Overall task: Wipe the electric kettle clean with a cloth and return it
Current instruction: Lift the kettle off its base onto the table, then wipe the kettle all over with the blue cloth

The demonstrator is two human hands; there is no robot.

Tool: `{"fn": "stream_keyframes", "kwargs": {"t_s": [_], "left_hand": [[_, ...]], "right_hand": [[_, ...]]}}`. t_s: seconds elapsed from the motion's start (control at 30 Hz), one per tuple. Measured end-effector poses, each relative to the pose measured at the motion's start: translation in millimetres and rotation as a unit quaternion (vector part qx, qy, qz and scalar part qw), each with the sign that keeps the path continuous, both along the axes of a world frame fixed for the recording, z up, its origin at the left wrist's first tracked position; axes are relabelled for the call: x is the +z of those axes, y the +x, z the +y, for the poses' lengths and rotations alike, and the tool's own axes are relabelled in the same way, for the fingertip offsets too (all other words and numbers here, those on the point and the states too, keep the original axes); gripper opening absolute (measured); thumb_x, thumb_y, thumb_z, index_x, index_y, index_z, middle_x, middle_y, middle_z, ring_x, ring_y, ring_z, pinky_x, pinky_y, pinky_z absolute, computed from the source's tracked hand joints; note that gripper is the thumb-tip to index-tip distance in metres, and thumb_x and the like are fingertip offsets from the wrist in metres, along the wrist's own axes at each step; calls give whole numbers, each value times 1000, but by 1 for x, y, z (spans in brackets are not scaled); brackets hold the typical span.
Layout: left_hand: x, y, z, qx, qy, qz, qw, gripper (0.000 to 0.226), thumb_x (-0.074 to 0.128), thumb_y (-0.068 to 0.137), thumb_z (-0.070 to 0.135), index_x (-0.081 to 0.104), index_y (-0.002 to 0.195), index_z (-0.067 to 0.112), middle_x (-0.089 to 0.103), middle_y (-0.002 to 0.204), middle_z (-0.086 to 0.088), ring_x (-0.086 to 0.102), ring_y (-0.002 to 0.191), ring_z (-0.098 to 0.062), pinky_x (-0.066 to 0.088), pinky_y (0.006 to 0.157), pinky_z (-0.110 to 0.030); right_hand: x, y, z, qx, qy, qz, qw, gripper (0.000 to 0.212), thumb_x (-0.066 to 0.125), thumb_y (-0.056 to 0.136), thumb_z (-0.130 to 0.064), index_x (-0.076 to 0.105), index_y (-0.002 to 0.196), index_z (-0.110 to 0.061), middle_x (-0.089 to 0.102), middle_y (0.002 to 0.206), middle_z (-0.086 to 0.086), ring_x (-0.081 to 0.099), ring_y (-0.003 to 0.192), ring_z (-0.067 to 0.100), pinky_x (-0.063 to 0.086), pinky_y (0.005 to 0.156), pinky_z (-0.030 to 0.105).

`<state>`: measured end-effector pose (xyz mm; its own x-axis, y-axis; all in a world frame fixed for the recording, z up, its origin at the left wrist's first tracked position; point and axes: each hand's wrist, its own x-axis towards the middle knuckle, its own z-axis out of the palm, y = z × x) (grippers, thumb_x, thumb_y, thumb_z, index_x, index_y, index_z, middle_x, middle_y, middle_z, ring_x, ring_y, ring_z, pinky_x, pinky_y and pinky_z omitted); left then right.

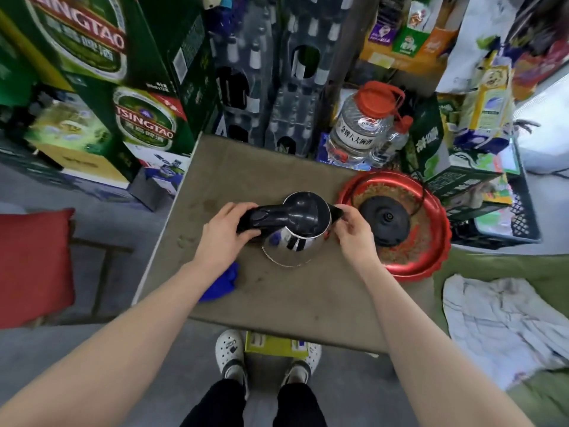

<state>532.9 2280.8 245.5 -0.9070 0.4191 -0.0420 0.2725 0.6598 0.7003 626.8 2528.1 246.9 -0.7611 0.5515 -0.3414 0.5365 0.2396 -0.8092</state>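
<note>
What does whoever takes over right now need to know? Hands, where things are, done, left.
Left hand: gripping the black handle of the steel electric kettle with black lid.
Right hand: fingertips on the kettle's spout side, steadying it.
Kettle: upright on the worn brown tabletop, off its base.
Round black power base: in the red scalloped tray, right of the kettle.
Crumpled blue cloth: on the table, partly under the left forearm, in neither hand.
Done: kettle lifted off the base; whether it has been wiped cannot be told.
Left: wipe if needed, then set the kettle back on the base.
</note>
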Motion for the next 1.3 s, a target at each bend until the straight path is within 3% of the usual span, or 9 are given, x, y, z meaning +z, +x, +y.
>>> {"fn": "stream_keyframes", "kwargs": {"t_s": [0.13, 0.27, 0.4, 0.57, 0.7, 0.87, 1.0, 1.17, 1.3], "left_hand": [[-27, 8, -29, 60, 61, -64, 994, 60, 79, 76, 16, 51, 129, 18, 56, 121, -3, 62, 106, -20, 52, 94, -37], [-77, 37, -64, 50, -153, -116, 980, 67, 79, 77, 26, 49, 128, -3, 58, 117, -26, 56, 108, -43, 44, 91, -45], [-102, 47, -73, -32, -285, -146, 947, 64, 73, 81, 37, 49, 132, 6, 60, 124, -19, 56, 113, -37, 39, 96, -39], [-72, 69, -47, 44, -103, -177, 978, 40, 70, 85, 36, 64, 111, 7, 65, 112, -18, 62, 102, -37, 46, 84, -39], [-15, 92, -22, 79, 97, -318, 940, 33, 56, 83, 54, 65, 100, 26, 71, 105, -6, 65, 106, -25, 49, 89, -35], [49, 102, -4, 53, 168, -273, 946, 30, 58, 87, 50, 58, 112, 33, 67, 114, 4, 62, 107, -14, 49, 93, -33], [86, 96, -2, 81, 242, -273, 928, 40, 80, 72, 36, 57, 103, 27, 66, 105, 9, 64, 98, -10, 50, 74, -18], [119, 93, 1, 41, 230, -234, 944, 57, 83, 74, 22, 49, 120, 22, 59, 107, 11, 60, 99, -9, 51, 75, -23], [136, 90, 7, -100, 97, -165, 976, 48, 73, 63, 69, 63, 104, 47, 64, 110, 1, 62, 106, -20, 53, 92, -42]], "right_hand": [[1, 7, -14, -22, -21, 9, 999, 46, 45, 103, 3, 49, 142, -21, 61, 110, -22, 58, 96, -17, 43, 98, 20], [-23, 37, -28, -61, -11, -26, 998, 55, 52, 102, -4, 39, 153, -21, 61, 130, -5, 61, 114, 12, 46, 103, 30], [-46, 71, -43, -72, -10, -75, 995, 47, 53, 99, 0, 55, 139, -24, 66, 118, -5, 68, 107, 23, 56, 99, 45], [-44, 85, -63, 38, -24, -81, 996, 41, 58, 96, 3, 66, 97, -37, 71, 94, -5, 70, 93, 23, 61, 87, 40], [-5, 81, -85, 146, -115, -35, 982, 23, 69, 96, -21, 67, 115, -33, 74, 113, -4, 69, 104, 8, 54, 95, 25], [52, 81, -78, 176, -141, 61, 972, 11, 70, 93, -14, 69, 98, -23, 75, 98, -1, 70, 94, 17, 57, 89, 45], [97, 87, -63, 152, -104, 106, 977, 26, 68, 95, -7, 71, 90, -32, 76, 95, -10, 71, 95, 12, 57, 91, 36], [140, 92, -48, 135, -70, 174, 973, 24, 61, 99, -7, 73, 101, -27, 76, 108, 1, 70, 109, 24, 56, 99, 46], [171, 87, -40, 160, -44, 211, 963, 25, 57, 100, -4, 71, 104, -24, 75, 109, 6, 68, 108, 29, 56, 96, 53]]}}
